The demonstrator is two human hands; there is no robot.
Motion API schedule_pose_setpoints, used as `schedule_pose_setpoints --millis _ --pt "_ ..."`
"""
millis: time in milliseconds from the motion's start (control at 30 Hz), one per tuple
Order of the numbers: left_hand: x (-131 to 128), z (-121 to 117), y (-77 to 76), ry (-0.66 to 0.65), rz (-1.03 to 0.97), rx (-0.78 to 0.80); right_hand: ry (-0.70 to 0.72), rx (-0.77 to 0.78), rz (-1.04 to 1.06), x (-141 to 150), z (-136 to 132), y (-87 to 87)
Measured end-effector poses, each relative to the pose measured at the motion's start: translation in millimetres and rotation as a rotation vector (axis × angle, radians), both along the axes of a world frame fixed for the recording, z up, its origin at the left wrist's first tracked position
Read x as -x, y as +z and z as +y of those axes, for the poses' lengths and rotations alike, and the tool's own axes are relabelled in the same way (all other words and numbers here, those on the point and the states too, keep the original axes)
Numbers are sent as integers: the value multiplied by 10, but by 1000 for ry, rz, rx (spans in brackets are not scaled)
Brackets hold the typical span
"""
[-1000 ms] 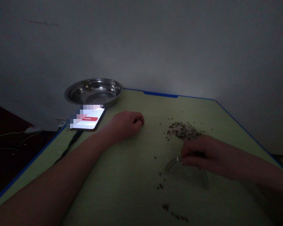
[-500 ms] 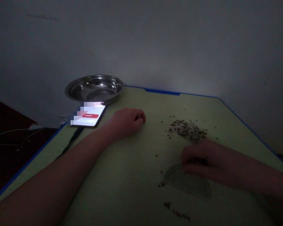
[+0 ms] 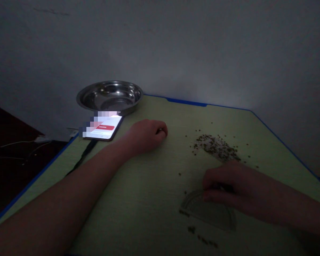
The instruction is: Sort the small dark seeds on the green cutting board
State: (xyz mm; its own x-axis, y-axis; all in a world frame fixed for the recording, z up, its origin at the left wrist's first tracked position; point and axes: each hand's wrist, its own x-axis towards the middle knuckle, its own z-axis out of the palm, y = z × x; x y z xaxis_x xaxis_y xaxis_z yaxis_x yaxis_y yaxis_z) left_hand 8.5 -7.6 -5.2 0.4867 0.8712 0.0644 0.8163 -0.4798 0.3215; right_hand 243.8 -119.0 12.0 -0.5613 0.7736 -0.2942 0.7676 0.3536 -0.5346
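My right hand (image 3: 226, 183) pinches the curved edge of a clear plastic protractor (image 3: 216, 213) lying on the table. The protractor's straight edge faces me, and a few small dark seeds (image 3: 184, 213) sit at its left end. Nearer to me, more dark seeds (image 3: 206, 241) form a loose line. Beyond my right hand spreads a heap of mixed dark seeds and white grains (image 3: 216, 145), with stray seeds around it. My left hand (image 3: 149, 137) rests on the table left of the heap, its fingers curled closed; nothing shows in it.
A shiny metal bowl (image 3: 110, 96) stands at the back left. In front of it lies a lit phone (image 3: 104, 131) with a dark cable (image 3: 84, 156). The pale green table (image 3: 138, 206) has a blue rim, and a wall rises behind it.
My right hand has drawn the protractor a little left and toward me, and its straight edge now meets the small seeds. My left hand stays in place; the view has shifted slightly.
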Motion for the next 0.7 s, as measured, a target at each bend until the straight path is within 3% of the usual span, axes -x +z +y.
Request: schedule_pose_setpoints --millis 367,700 --pt "11 -4 -10 -6 -8 11 -60 -121 6 -187 95 10" --pt "-2 -20 4 -12 -12 1 -65 -133 15 -126 92 4"
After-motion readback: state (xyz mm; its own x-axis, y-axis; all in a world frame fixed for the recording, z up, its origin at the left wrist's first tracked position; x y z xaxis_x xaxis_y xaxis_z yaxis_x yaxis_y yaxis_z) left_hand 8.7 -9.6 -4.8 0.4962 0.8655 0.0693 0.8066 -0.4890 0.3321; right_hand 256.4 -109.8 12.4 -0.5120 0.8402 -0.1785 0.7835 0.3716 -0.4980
